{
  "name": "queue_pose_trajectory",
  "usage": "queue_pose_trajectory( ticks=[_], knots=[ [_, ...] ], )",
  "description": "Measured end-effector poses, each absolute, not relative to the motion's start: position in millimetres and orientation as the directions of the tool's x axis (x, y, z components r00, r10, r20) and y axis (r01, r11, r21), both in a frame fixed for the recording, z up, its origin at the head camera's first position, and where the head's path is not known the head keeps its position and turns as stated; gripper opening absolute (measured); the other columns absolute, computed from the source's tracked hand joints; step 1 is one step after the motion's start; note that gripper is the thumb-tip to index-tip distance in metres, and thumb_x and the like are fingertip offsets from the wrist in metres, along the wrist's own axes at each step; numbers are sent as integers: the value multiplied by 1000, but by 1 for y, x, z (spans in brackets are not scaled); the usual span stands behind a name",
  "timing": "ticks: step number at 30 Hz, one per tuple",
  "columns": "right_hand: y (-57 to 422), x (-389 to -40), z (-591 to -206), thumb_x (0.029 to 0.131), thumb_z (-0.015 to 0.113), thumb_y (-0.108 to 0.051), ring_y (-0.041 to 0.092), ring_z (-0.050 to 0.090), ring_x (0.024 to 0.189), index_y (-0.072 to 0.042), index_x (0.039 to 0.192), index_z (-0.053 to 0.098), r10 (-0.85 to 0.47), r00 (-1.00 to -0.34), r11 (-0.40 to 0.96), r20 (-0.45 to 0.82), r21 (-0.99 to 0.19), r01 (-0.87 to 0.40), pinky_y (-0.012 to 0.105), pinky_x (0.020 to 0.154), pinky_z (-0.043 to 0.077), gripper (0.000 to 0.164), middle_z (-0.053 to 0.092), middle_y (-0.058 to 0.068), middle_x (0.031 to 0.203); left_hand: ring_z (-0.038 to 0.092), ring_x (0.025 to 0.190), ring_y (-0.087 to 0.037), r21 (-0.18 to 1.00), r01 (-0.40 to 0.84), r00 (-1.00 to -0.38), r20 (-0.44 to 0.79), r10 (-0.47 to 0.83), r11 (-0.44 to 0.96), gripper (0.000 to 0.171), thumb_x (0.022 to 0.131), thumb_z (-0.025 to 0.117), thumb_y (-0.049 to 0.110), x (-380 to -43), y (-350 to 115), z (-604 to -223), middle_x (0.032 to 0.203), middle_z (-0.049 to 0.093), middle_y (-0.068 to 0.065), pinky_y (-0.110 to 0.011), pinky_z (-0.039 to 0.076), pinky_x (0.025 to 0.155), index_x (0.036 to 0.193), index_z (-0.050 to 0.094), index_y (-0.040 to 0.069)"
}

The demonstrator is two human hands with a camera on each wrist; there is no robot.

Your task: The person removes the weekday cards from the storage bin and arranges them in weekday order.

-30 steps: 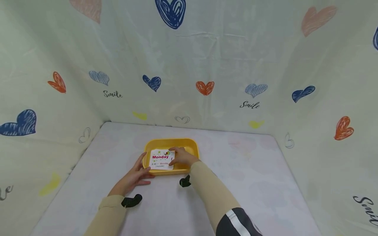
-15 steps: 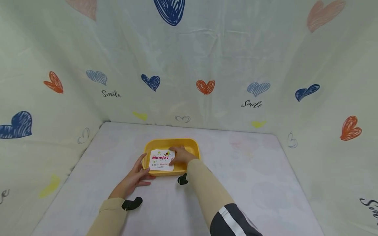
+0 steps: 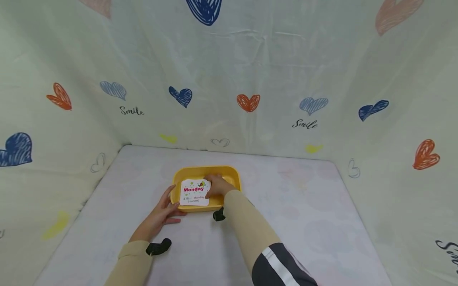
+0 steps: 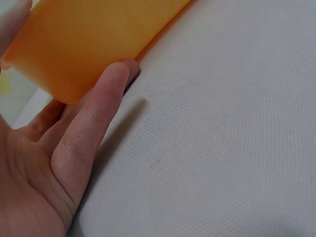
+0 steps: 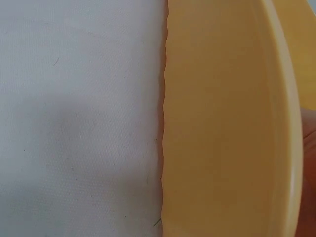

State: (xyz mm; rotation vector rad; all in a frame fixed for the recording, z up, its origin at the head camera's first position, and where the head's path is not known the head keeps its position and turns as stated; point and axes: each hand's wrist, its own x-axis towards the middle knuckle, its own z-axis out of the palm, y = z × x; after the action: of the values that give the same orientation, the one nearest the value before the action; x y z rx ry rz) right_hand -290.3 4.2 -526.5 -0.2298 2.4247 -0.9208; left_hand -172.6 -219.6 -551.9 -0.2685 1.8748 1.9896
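Observation:
A yellow tray (image 3: 223, 171) with rounded corners sits on the table in the head view. Inside its left half lies a white card (image 3: 193, 194) printed "Monday" in red, with small coloured pictures along the top. My right hand (image 3: 219, 186) reaches into the tray and holds the card's right edge between thumb and finger. At the tray's left front corner my left hand (image 3: 157, 217) grips the rim, the thumb side higher up. In the left wrist view, fingers (image 4: 81, 133) lie low against the tray wall (image 4: 103, 39). The right wrist view mostly shows the outer wall (image 5: 222, 123).
A white cloth (image 3: 304, 222) covers the table. Pale curtains (image 3: 272, 71) printed with hearts and "Smile" hang behind and at both sides. Black wrist-camera mounts (image 3: 159, 247) stick out from the sleeves.
The head view has tilted slightly down. My right forearm has shifted a little to the left. The left hand keeps its hold on the tray, and the card stays in its left half.

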Motion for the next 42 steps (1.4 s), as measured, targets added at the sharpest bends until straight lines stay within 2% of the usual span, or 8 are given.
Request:
queue_pose_trajectory(
  ticks=[8,15,25,33,38,42],
  knots=[
    [9,-288,-524,76,83,-9,23,48,108,-22,134,52,-344,-850,716,-398,-697,37,40,103,39,67,49,5,125,66,102,-32,916,-401,-907,-393,150,-27,77,99,58,26,-172,-219,-549,156,21,-13,-41,56,81,154,7,44],
    [12,-294,-532,75,82,0,23,48,105,-17,137,50,-340,-856,656,-389,-751,80,37,101,40,72,51,4,118,67,102,-31,917,-399,-910,-393,133,-21,76,100,57,25,-172,-218,-550,154,23,-14,-40,56,80,154,8,44],
    [17,-290,-535,74,80,7,20,50,88,-13,127,53,-303,-892,563,-335,-818,116,29,80,45,62,52,4,99,67,98,-30,912,-409,-908,-405,110,-14,78,99,58,26,-172,-215,-548,153,27,-17,-39,56,80,155,6,40],
    [18,-284,-529,78,78,6,18,53,76,-11,126,47,-320,-884,513,-341,-847,141,25,73,47,60,56,5,84,67,99,-30,912,-409,-909,-406,93,-16,74,99,58,29,-172,-216,-550,151,31,-15,-39,56,81,154,10,43],
    [21,-284,-526,81,76,3,20,53,78,-14,130,46,-324,-876,505,-358,-848,160,27,76,47,60,58,7,86,66,101,-31,915,-403,-910,-401,104,6,75,99,57,30,-173,-216,-550,152,29,-15,-39,55,83,154,8,45],
    [27,-283,-526,83,72,6,21,57,76,-16,134,44,-337,-860,452,-382,-867,209,27,74,53,62,59,10,89,66,102,-31,917,-399,-911,-397,107,7,74,100,56,29,-171,-216,-550,153,28,-15,-39,55,83,154,8,45]
  ],
)
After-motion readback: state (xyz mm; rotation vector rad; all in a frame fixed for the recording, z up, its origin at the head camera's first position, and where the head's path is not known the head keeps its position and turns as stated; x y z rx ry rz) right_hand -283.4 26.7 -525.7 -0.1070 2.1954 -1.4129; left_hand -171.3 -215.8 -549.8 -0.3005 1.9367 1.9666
